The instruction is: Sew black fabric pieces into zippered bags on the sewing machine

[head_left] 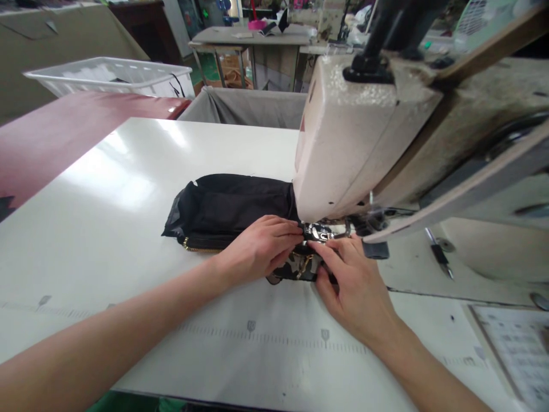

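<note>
A black fabric pouch (240, 200) with a gold-toothed zipper (201, 247) and a camouflage-patterned panel (295, 266) lies on the white table. Its right end is at the presser foot (321, 233) of a sewing machine (360, 137). My left hand (263, 246) holds the pouch just left of the foot, fingers close together on top and thumb towards the near edge. On the other side, my right hand (354, 274) is closed on the panel's right edge, its index fingertip close to the foot. The machine head hides the needle area in part.
The white table (141, 274) has a printed ruler scale along its front. A pen (440, 254) lies right of the machine's foot. Beyond the table stand a grey cloth-lined bin (253, 106), a red surface (86, 117) and a white plastic basket (115, 77).
</note>
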Tool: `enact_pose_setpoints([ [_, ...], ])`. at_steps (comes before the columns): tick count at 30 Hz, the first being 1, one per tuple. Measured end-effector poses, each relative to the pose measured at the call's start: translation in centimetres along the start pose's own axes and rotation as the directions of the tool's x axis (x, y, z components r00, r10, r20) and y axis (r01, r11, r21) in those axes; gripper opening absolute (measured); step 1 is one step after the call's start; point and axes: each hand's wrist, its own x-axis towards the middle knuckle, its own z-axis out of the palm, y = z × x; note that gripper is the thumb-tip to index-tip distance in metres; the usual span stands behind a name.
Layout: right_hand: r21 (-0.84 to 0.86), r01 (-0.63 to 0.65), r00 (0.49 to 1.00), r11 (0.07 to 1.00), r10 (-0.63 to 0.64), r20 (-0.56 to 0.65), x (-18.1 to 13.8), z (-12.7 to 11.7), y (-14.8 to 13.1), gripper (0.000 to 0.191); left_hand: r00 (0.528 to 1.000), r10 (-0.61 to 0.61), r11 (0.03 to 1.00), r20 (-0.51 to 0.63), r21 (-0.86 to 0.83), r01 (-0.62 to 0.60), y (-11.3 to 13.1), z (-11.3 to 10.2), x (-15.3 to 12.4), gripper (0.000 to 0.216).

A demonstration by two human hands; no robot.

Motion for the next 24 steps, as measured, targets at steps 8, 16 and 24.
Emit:
enact_pose_setpoints([
  [8,0.015,-0.054,0.998,0.998,0.054,-0.034,-0.6,0.0,0.2,0.042,0.999,0.030,0.999,-0.040,0.041,-0.029,-1.7,0.2,0.8,0.023],
  [16,0.023,-0.057,0.997,0.998,0.058,-0.044,-0.6,0.2,0.3,0.042,0.999,0.018,0.998,-0.036,0.059,-0.016,-1.7,0.4,0.7,0.023],
  [24,0.035,-0.038,0.991,0.999,0.043,-0.129,-0.7,0.4,0.2,0.043,1.000,-0.006,0.999,0.002,0.039,0.006,-1.5,0.2,0.9,0.020],
])
